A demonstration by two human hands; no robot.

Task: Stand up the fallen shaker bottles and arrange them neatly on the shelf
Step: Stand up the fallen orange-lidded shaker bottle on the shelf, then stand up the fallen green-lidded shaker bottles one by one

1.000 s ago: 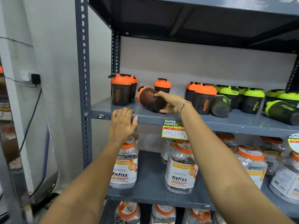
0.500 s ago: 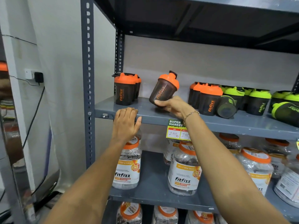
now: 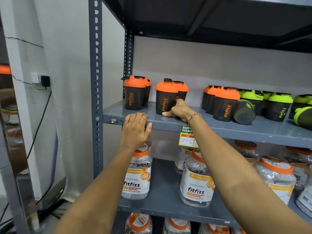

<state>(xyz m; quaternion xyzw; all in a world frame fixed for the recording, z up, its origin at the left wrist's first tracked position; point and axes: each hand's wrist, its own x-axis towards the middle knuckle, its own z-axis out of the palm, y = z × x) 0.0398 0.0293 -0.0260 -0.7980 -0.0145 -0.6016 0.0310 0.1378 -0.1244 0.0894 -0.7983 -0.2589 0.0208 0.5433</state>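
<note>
grips upright orange-lidded shaker bottle (image 3: 164, 102) low down with right hand (image 3: 179, 111); rests left hand (image 3: 135, 129) flat on near edge of shelf (image 3: 236, 130).

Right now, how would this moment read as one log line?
right hand: holds upright orange-lid shaker | left hand: rests on shelf edge | fallen: dark shaker mid-shelf, green-lid shaker far right

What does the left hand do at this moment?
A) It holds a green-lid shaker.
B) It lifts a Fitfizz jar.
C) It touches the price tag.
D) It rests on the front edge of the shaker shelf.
D: the left hand lies on the front edge of the shelf, while the right hand holds an upright orange-lid shaker.
</note>
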